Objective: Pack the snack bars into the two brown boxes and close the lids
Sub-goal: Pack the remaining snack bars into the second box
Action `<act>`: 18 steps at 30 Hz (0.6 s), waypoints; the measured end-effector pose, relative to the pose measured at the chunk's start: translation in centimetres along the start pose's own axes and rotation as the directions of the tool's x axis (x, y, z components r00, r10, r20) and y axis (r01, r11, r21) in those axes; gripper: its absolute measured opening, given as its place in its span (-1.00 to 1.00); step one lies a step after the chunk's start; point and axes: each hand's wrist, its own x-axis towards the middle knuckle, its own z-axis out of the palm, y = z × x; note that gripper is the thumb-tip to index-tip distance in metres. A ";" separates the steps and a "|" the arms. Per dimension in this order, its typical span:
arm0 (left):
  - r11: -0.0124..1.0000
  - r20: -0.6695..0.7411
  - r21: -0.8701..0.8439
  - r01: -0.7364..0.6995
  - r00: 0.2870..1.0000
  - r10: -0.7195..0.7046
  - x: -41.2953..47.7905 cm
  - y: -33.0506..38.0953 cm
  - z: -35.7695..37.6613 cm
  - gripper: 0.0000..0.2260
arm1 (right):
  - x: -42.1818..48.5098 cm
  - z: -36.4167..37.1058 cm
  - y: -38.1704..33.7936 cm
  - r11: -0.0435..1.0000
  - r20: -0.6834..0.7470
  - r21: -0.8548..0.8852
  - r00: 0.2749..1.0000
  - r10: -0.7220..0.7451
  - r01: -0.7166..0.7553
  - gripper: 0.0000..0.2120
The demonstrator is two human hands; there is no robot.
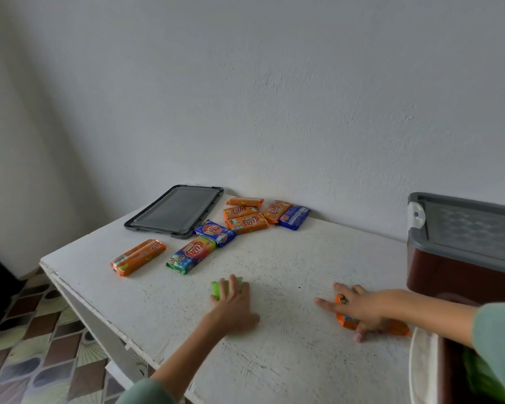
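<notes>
On the white table [289,258], my left hand [233,304] rests flat over a green snack bar [216,288], fingers curled on it. My right hand [359,307] lies on an orange snack bar [344,320] near the table's right side, fingers spread over it. Several more bars lie farther back: an orange one [137,257], a green-blue one [191,255], a blue one [215,232], a cluster of orange ones [247,218] and another blue one [294,217]. A brown box [461,272] with a grey rim stands at the right. A second brown box [449,374] shows at the bottom right, partly hidden by my sleeve.
A grey lid [175,211] lies flat at the back left of the table, against the wall. The table's left edge drops to a patterned tile floor [27,345]. A white latch [416,214] sits on the far box's rim.
</notes>
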 end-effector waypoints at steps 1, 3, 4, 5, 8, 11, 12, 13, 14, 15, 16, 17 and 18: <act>0.994 0.050 -0.025 -0.107 0.993 0.108 0.0 0.4 -0.4 -0.35 | 0.0 0.0 0.0 1.000 -0.009 0.003 1.000 -0.001 0.001 -0.10; 0.974 0.069 -0.109 -0.199 0.976 0.207 0.2 0.7 -0.8 -0.29 | -0.1 0.1 0.1 1.000 -0.024 0.009 1.000 -0.008 0.009 -0.10; 0.977 0.039 -0.128 -0.170 0.984 0.176 0.3 0.7 -0.9 -0.24 | -0.1 0.2 0.1 1.000 -0.033 0.008 0.999 -0.012 0.012 -0.10; 0.987 0.000 -0.118 -0.111 0.994 0.112 0.3 0.6 -0.9 -0.20 | -0.1 0.1 0.2 1.000 -0.046 0.006 0.999 -0.015 0.015 -0.10; 1.000 -0.060 -0.009 -0.021 0.998 0.020 0.2 0.9 -0.7 -0.23 | -0.3 -0.2 0.5 0.999 -0.092 0.020 0.995 -0.035 0.037 -0.07; 0.997 -0.120 -0.043 -0.061 0.991 0.055 0.3 1.7 -0.6 -0.36 | -0.3 -0.6 0.7 0.998 -0.109 0.039 0.993 -0.038 0.042 -0.01; 0.996 -0.132 -0.062 -0.066 0.990 0.058 0.4 1.7 -0.7 -0.37 | -0.3 -0.6 0.7 0.999 -0.116 0.034 0.993 -0.035 0.039 -0.01; 0.994 -0.137 -0.079 -0.072 0.989 0.061 0.5 1.7 -0.8 -0.37 | -0.4 -0.6 0.7 0.999 -0.124 0.028 0.992 -0.036 0.039 -0.02; 0.992 -0.134 -0.095 -0.081 0.989 0.068 0.5 1.7 -0.9 -0.38 | -0.4 -0.6 0.8 0.999 -0.134 0.022 0.990 -0.041 0.045 -0.03; 0.989 -0.126 -0.112 -0.092 0.989 0.078 0.5 1.8 -1.1 -0.38 | -0.5 -0.8 0.9 0.998 -0.148 0.021 0.988 -0.049 0.053 -0.04; 0.986 -0.115 -0.132 -0.106 0.989 0.091 0.5 1.9 -1.5 -0.39 | -0.7 -1.0 0.9 0.998 -0.172 0.029 0.984 -0.054 0.060 -0.06; 0.980 -0.108 -0.154 -0.122 0.988 0.106 0.4 2.3 -2.1 -0.39 | -0.9 -1.3 1.0 0.997 -0.210 0.050 0.976 -0.050 0.062 -0.08; 0.974 -0.109 -0.177 -0.144 0.986 0.126 0.3 2.7 -2.8 -0.39 | -1.4 -1.7 1.1 0.994 -0.267 0.090 0.963 -0.037 0.063 -0.09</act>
